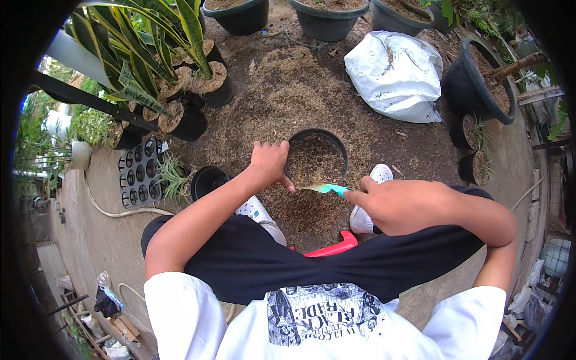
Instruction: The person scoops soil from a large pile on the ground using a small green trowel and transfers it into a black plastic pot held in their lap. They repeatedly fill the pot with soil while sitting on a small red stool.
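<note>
My left hand (271,163) grips the left rim of a round black plastic plant pot (347,155), fingers at its outer side and thumb near the front rim. Dry brown fibrous planting material (315,157) lies inside the pot and on the ground around it. In my right hand (387,204) is the handle of a turquoise hand trowel (326,188), held at the pot's near edge with its blade pointing left. The blade has some brown material on it.
A white sack (396,78) lies beyond the pot to the right. Potted snake plants (180,81), a grey pot tray (140,173), a small black pot (209,180) and a spiky plant (173,177) stand left. Large pots (330,20) line the back; a red plastic seat (335,246) is beneath me.
</note>
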`<state>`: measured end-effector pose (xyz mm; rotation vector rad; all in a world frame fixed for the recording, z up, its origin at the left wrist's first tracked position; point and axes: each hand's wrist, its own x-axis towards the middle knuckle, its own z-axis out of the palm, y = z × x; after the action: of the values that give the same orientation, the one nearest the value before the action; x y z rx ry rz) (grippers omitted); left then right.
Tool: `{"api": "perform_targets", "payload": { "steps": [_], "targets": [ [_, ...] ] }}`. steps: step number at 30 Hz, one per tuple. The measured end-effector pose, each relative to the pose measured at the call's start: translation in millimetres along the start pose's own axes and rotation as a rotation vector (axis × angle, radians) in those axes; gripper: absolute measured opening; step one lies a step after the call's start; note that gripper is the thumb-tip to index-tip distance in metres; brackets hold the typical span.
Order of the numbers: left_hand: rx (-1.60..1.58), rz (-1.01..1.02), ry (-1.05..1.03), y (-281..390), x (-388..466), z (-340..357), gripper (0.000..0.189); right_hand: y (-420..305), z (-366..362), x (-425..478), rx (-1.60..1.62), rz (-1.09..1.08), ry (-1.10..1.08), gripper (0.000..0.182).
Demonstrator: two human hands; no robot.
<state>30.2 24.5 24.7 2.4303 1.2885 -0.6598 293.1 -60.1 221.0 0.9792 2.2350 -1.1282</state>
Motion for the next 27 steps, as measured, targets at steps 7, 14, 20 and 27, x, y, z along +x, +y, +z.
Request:
{"api": "perform_targets", "payload": {
  "steps": [7,14,20,27],
  "targets": [
    [0.010,-0.002,-0.003,-0.4,3.9,0.7,0.112,23.5,-5.9,14.9,0.034,0.086,0.069,0.055],
    [0.020,-0.007,0.003,-2.5,4.0,2.7,0.114,56.6,35.1,60.0,0.063,0.003,0.100,0.054],
    [-0.019,0.013,0.006,-1.7,2.7,1.6,0.112,4.5,7.7,7.9,0.053,0.030,0.005,0.056],
    [-0.021,0.014,0.009,-3.2,0.1,-0.2,0.110,19.8,-9.1,2.7,-0.003,0.053,0.085,0.055]
  ]
}}
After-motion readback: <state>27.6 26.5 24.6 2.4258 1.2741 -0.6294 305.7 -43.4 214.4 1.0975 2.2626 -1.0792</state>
